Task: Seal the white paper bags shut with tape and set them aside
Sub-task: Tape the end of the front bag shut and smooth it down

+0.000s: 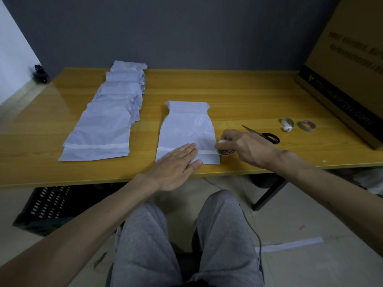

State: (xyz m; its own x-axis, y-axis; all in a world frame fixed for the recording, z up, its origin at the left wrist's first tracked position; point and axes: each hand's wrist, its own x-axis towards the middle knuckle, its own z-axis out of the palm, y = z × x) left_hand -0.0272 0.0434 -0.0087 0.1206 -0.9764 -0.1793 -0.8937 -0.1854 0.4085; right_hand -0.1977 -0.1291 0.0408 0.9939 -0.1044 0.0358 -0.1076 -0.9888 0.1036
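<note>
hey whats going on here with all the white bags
A person seated at the wooden table is taping a white paper bag shut. The left hand presses flat on the bag's folded end. The right hand grips a tape roll at the bag's right edge, with a strip of tape run across the fold. A row of overlapping bags, the nearest one taped, lies to the left. Scissors lie untouched on the right.

Bare tabletop (pixel 238 90) opens behind the middle bag (pixel 186 129); overlapping bags (pixel 107 121) bound it left, scissors (pixel 263 134), tape rolls (pixel 307 126) and box (pixel 342 69) right.
</note>
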